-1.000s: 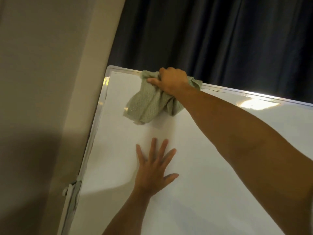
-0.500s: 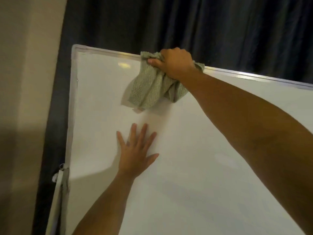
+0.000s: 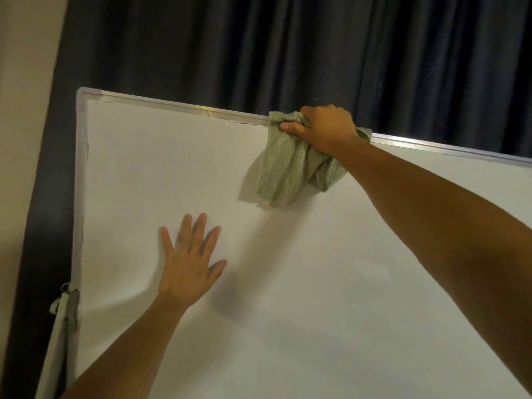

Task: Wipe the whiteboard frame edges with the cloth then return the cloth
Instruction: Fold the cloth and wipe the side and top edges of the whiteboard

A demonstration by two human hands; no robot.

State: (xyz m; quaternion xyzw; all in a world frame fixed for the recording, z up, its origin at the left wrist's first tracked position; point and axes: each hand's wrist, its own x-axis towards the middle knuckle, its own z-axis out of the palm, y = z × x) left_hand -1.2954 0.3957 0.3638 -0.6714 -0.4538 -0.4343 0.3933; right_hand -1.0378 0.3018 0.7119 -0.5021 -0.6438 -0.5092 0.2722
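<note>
A white whiteboard point(image 3: 288, 312) with a silver metal frame point(image 3: 178, 107) fills most of the view. My right hand point(image 3: 325, 128) grips a green waffle-weave cloth point(image 3: 290, 171) and holds it over the top frame edge, a little right of the middle. Most of the cloth hangs down over the board face. My left hand point(image 3: 188, 260) presses flat on the board with its fingers spread, below and left of the cloth.
A dark blue curtain point(image 3: 288, 47) hangs behind the board. A beige wall point(image 3: 20, 110) lies at the left. On the left frame edge, a stand bracket point(image 3: 67, 306) sticks out low down.
My right hand and the cloth have slid to the right along the top frame edge, away from the left corner. My left hand stays flat on the board. The view has shifted.
</note>
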